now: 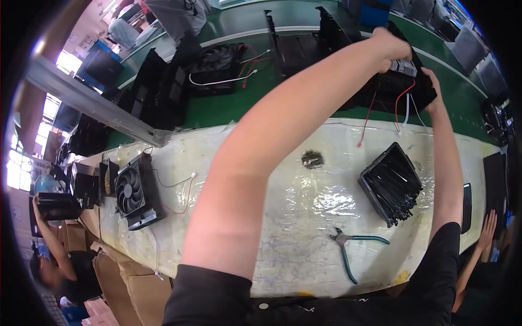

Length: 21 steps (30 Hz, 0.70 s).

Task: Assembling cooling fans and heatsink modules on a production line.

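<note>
A black casing (399,89) with a silver part (404,67) on it and red and white wires hanging from its near side is at the back right. My left hand (390,46) reaches across to it, fingers curled down beside the silver part; the fingertips are partly hidden. With bent fingers, my right hand (433,89) grips the casing's right edge. Closer to me, a black tray (380,163) full of black cable ties lies on the plastic-covered table. Green-handled cutters (348,244) rest with their handles spread apart.
At the table's left lies a black fan unit (133,190) with loose wires. More black casings and a wired fan (215,60) line the green conveyor (217,111). A grey metal post (98,100) rises at the left. Other people's arms show at both sides; a phone (466,206) lies right.
</note>
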Available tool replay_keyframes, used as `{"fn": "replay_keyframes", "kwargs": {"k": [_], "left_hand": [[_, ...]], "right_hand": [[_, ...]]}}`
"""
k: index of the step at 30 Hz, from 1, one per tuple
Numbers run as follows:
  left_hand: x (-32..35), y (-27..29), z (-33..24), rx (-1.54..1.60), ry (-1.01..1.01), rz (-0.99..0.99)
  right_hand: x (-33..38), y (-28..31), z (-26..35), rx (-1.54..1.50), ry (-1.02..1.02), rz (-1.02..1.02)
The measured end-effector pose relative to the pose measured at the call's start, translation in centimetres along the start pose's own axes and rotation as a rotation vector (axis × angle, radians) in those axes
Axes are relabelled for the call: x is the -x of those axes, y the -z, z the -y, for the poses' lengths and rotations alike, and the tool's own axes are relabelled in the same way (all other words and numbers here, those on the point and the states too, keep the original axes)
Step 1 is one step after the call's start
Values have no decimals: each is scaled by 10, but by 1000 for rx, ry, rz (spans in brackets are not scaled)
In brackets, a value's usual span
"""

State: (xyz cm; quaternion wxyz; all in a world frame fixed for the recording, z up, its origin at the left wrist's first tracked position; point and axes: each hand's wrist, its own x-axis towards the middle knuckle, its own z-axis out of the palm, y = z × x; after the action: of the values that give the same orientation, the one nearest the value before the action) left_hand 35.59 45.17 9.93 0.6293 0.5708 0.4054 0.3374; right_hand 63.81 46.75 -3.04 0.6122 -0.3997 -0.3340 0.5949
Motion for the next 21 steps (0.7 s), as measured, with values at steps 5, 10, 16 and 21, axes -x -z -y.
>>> {"fn": "replay_keyframes", "kwargs": {"k": [5,10,16,21], "left_hand": [[141,123,-9,135,-601,-581],[160,289,174,-215,-287,-1267],[123,310,148,599,71,-1079],[104,296,126,566,263,-1365]], "right_hand": [[29,-80,72,1076,571,-207],[44,-250,24,1470,160,189],[32,-268,-29,2087,601,7],[27,-271,-31,2080,491,-93]]}}
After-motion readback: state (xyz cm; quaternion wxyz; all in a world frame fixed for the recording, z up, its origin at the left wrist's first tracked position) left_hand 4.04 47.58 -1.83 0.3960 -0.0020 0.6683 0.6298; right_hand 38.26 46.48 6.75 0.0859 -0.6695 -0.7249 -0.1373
